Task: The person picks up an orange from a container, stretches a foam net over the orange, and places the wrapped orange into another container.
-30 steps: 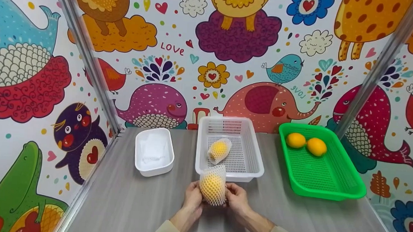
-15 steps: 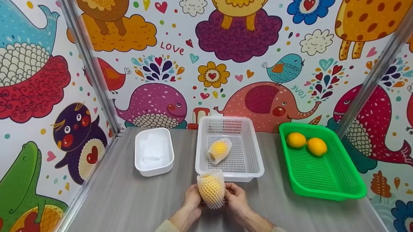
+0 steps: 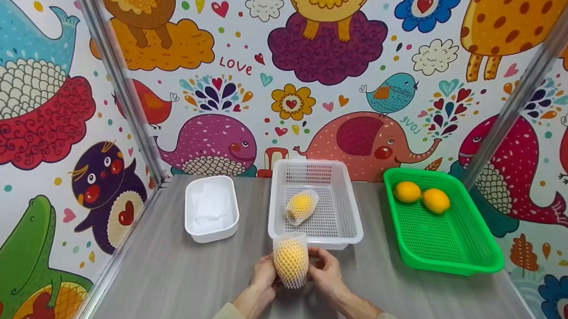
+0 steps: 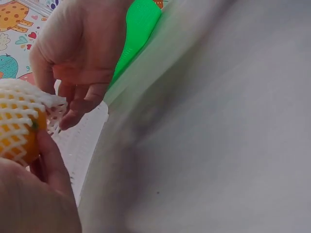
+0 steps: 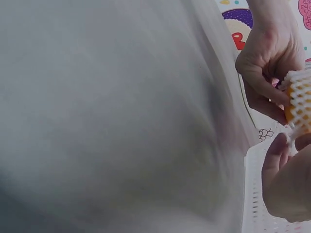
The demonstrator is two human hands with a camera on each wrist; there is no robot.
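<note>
In front of the white basket, both hands hold up an orange [image 3: 291,257] wrapped in a white foam net sleeve [image 3: 291,237]. My left hand [image 3: 264,275] grips the fruit from the left and below. In the left wrist view its thumb presses on the bare lower part, by a small green stem spot. My right hand [image 3: 327,273] is at the right side; in that view its fingers [image 4: 77,109] pinch the loose edge of the net. The right wrist view shows the netted orange [image 5: 300,104] between both hands, cut off by the frame's edge.
A white perforated basket [image 3: 353,226] directly ahead holds another netted orange [image 3: 302,206]. To its left stands a small white tub [image 3: 210,235] with something thin and whitish inside. A green basket [image 3: 476,242] at right holds two bare oranges [image 3: 436,200]. Patterned panels wall the grey table [image 3: 161,279].
The netted orange has come down slightly toward the body and tilted left, then back more upright. The right hand's fingers have shifted a little along its side. Baskets and tub stay put.
</note>
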